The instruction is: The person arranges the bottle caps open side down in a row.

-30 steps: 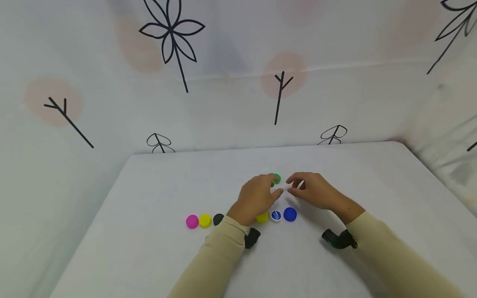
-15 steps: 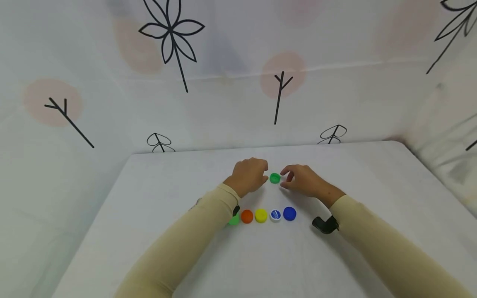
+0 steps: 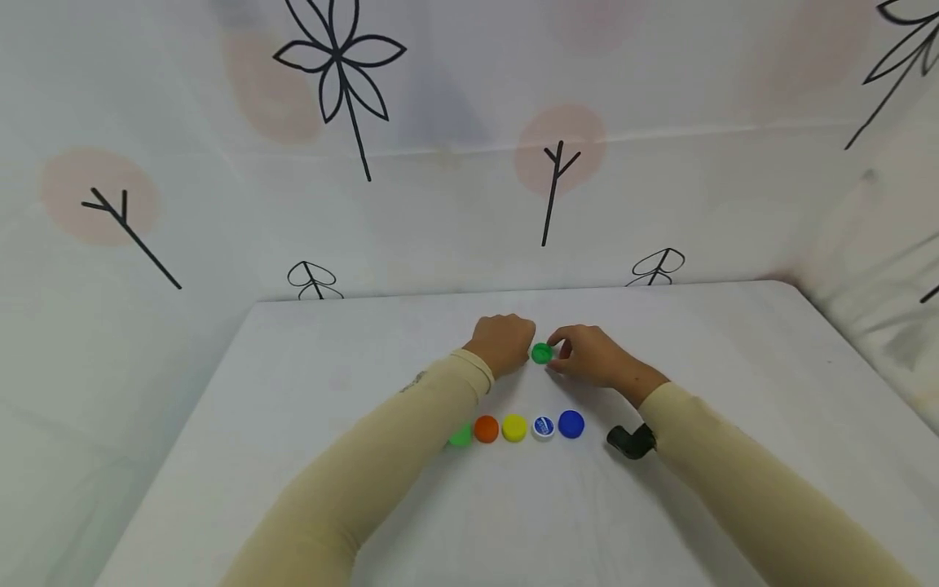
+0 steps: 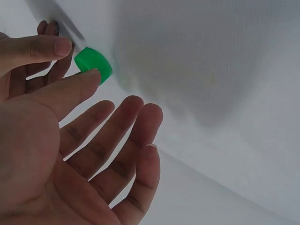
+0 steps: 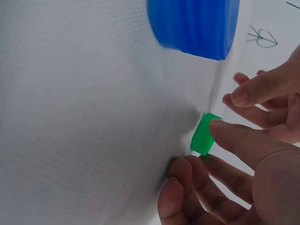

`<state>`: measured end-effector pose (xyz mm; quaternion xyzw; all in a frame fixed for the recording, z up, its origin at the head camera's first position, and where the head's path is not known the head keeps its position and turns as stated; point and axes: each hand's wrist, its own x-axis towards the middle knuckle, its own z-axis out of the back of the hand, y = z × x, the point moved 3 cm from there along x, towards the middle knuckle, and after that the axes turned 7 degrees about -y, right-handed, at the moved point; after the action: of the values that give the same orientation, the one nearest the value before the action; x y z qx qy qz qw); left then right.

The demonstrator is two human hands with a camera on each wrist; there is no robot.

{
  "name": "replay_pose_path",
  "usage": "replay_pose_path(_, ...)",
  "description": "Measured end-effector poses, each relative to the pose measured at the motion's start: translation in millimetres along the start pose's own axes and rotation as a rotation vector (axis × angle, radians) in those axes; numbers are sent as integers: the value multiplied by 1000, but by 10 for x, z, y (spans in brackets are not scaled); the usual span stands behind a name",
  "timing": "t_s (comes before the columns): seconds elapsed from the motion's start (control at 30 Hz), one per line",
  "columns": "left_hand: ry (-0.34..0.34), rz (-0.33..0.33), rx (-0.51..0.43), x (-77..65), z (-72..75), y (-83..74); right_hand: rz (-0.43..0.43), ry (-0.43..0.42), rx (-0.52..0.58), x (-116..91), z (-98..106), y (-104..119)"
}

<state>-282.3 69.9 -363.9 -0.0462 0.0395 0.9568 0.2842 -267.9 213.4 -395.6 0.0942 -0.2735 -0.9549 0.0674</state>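
Note:
A green bottle cap lies on the white-covered table, between the two hands. My left hand is just left of it, back of the hand upward. In the left wrist view its fingers are loosely spread and its thumb overlaps the green cap. From the right, my right hand has thumb and index finger bowed apart at the cap's right edge. The right wrist view shows the right thumb overlapping the green cap, with the index fingertip right at its lower edge.
Nearer the body is a row of caps: light green, orange, yellow, white with a blue print and blue. The left sleeve covers the row's left part. A patterned white cloth hangs behind the table.
My left hand has moved away from the body, off the row, then right to the green cap. My right hand has moved slightly left to the cap's edge. The green cap has stayed in place.

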Motion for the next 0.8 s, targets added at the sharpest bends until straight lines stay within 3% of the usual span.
replay_pose_path(0.5, 29, 11, -81, 54, -92, -78, 36, -13, -6, 59, -64, -1)
replay_pose_path(0.8, 12, -10, -43, 77, -115, -104, 43, -16, -7, 29, -73, -8)
